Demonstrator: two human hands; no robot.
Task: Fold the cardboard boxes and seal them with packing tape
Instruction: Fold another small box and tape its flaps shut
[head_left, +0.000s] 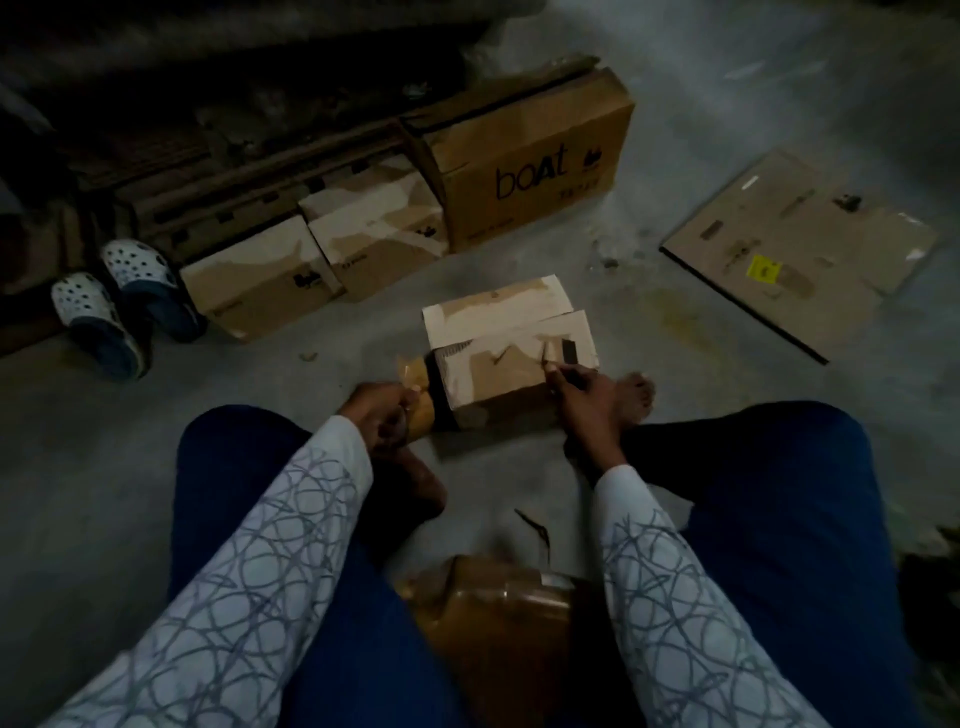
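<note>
With the small brown cardboard box (511, 358) sitting at the middle of the grey floor (291, 379), the left hand (382, 415) is gripping a brown packing-tape roll (420, 413) at its left end and the right hand (587, 400) is pinching a thin dark tool (551, 366) on top; slack tape could wrinkle off the seam.

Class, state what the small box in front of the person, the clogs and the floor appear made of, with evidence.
Small box: matte brown cardboard, probably corrugated; folded flaps, glossy tape strips. Clogs: likely moulded foam or rubber; smooth, perforated uppers. Floor: seemingly bare concrete; grey, mottled, dull.
</note>
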